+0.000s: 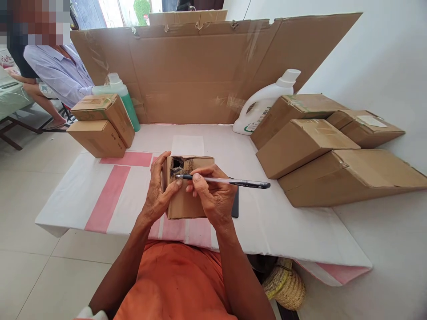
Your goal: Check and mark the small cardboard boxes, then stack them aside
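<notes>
1. On the worktop's [287,222] left edge, two stacked cartons [100,126] are sitting before a green bottle [128,104].
2. At centre, the left hand [160,191] is clamping the small box [187,202] by its left side.
3. The right hand [213,195] is pinching a pen [227,181], its tip poking into the box's torn top.
4. Rightward, four cartons [307,146] are lying beside a white jug [263,106].

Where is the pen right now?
The pen is in the right hand, mid-table, lying across the small box that the left hand holds.
</notes>
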Demonstrator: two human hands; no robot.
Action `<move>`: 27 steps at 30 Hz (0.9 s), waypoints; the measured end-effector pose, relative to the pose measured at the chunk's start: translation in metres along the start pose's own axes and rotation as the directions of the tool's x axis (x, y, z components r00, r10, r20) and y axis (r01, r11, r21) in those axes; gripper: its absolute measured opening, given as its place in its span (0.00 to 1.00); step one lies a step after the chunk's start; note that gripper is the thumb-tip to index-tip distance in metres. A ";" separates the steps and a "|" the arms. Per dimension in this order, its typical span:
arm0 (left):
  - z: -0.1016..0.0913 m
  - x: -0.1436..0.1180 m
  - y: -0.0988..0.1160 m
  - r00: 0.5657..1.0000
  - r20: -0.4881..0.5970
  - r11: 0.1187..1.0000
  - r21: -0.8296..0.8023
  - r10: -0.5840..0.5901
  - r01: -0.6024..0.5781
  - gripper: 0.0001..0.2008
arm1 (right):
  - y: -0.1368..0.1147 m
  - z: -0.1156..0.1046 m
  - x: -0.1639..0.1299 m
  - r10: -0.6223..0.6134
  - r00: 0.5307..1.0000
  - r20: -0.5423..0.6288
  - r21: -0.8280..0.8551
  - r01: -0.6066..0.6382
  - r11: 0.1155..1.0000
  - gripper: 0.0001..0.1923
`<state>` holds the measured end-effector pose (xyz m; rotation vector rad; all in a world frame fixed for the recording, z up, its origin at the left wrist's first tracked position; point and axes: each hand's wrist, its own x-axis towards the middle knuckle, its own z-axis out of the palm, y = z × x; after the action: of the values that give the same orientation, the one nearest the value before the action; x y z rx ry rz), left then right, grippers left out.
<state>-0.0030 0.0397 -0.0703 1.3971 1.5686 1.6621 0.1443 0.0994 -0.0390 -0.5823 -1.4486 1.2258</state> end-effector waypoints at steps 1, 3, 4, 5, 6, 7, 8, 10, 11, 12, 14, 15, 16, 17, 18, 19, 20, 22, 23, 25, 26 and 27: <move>0.000 0.000 -0.001 1.000 -0.003 1.000 -0.002 -0.002 0.002 0.36 | -0.001 0.000 0.000 0.003 1.000 -0.003 -0.014 -0.003 1.000 0.09; -0.001 0.000 -0.002 1.000 -0.010 1.000 -0.016 -0.020 0.020 0.36 | -0.002 -0.001 0.001 0.008 1.000 -0.028 -0.041 -0.009 0.999 0.09; -0.001 0.000 -0.003 0.999 -0.015 0.999 -0.029 -0.031 0.030 0.37 | -0.002 -0.001 0.001 0.005 0.999 -0.046 -0.051 -0.008 0.999 0.09; -0.002 0.000 -0.004 0.999 -0.021 0.998 -0.042 -0.039 0.038 0.37 | -0.003 -0.002 0.002 -0.001 0.998 -0.067 -0.059 -0.003 0.998 0.09; -0.002 0.000 -0.004 0.999 -0.026 0.997 -0.056 -0.046 0.045 0.38 | -0.003 -0.002 0.002 -0.009 0.996 -0.089 -0.066 0.003 0.998 0.10; -0.003 0.000 -0.005 0.998 -0.030 0.997 -0.066 -0.053 0.051 0.38 | -0.003 -0.003 0.003 -0.017 0.994 -0.110 -0.071 0.009 0.997 0.10; -0.003 0.000 -0.005 0.998 -0.034 0.996 -0.074 -0.059 0.056 0.38 | -0.002 -0.003 0.004 -0.021 0.991 -0.130 -0.078 0.011 0.997 0.10; -0.004 0.000 -0.006 0.997 -0.041 0.994 -0.085 -0.072 0.068 0.38 | -0.001 -0.004 0.005 -0.017 0.986 -0.164 -0.090 0.002 0.996 0.11; -0.004 0.000 -0.006 0.996 -0.044 0.993 -0.089 -0.077 0.073 0.38 | -0.001 -0.004 0.006 -0.012 0.984 -0.177 -0.094 -0.005 0.996 0.11; -0.004 -0.001 -0.005 0.996 -0.043 0.993 -0.090 -0.081 0.077 0.38 | 0.000 -0.004 0.007 -0.009 0.982 -0.189 -0.096 -0.009 0.995 0.11; -0.004 -0.001 -0.005 0.996 -0.037 0.993 -0.085 -0.079 0.076 0.38 | 0.001 -0.001 0.009 -0.018 0.978 -0.208 -0.094 -0.001 0.996 0.11; -0.004 -0.002 -0.004 0.996 -0.034 0.994 -0.081 -0.077 0.074 0.38 | 0.001 0.000 0.010 -0.027 0.977 -0.212 -0.092 0.007 0.996 0.11; -0.004 -0.002 -0.003 0.997 -0.034 0.994 -0.078 -0.074 0.071 0.38 | 0.001 0.002 0.010 -0.034 0.977 -0.210 -0.088 0.016 0.996 0.11; -0.003 -0.002 -0.003 0.997 -0.037 0.995 -0.076 -0.072 0.069 0.38 | 0.000 0.003 0.011 -0.038 0.979 -0.202 -0.078 0.022 0.997 0.11; -0.003 -0.002 -0.002 0.997 -0.042 0.995 -0.076 -0.070 0.067 0.38 | 0.000 0.004 0.011 -0.036 0.981 -0.193 -0.057 0.025 0.998 0.11; -0.004 -0.002 -0.002 0.996 -0.047 0.995 -0.078 -0.070 0.066 0.38 | 0.000 0.004 0.012 -0.030 0.982 -0.189 -0.023 0.026 0.999 0.10; -0.004 -0.003 -0.002 0.996 -0.051 0.995 -0.080 -0.072 0.068 0.37 | 0.000 0.001 0.014 -0.025 0.980 -0.200 0.018 0.030 0.999 0.10; -0.006 -0.003 -0.002 0.995 -0.058 0.993 -0.087 -0.080 0.075 0.37 | 0.003 -0.009 0.021 -0.021 0.961 -0.276 0.080 0.044 0.996 0.12; -0.008 -0.003 -0.002 0.994 -0.061 0.993 -0.091 -0.087 0.081 0.37 | 0.007 -0.016 0.028 -0.017 0.943 -0.331 0.071 0.043 0.997 0.13; -0.012 -0.004 -0.004 0.993 -0.066 0.990 -0.105 -0.100 0.093 0.37 | 0.019 -0.033 0.045 0.012 0.913 -0.408 -0.094 -0.055 0.994 0.17; -0.014 -0.005 -0.005 0.992 -0.067 0.989 -0.114 -0.105 0.097 0.37 | 0.028 -0.041 0.056 0.061 0.918 -0.391 -0.263 -0.175 0.949 0.20; -0.015 -0.006 -0.005 0.992 -0.069 0.988 -0.123 -0.107 0.098 0.38 | 0.038 -0.048 0.066 0.148 0.925 -0.349 -0.458 -0.306 0.835 0.22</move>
<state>-0.0161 0.0291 -0.0747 1.1866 1.5270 1.7346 0.1598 0.1866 -0.0521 -1.2832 -1.4636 0.8718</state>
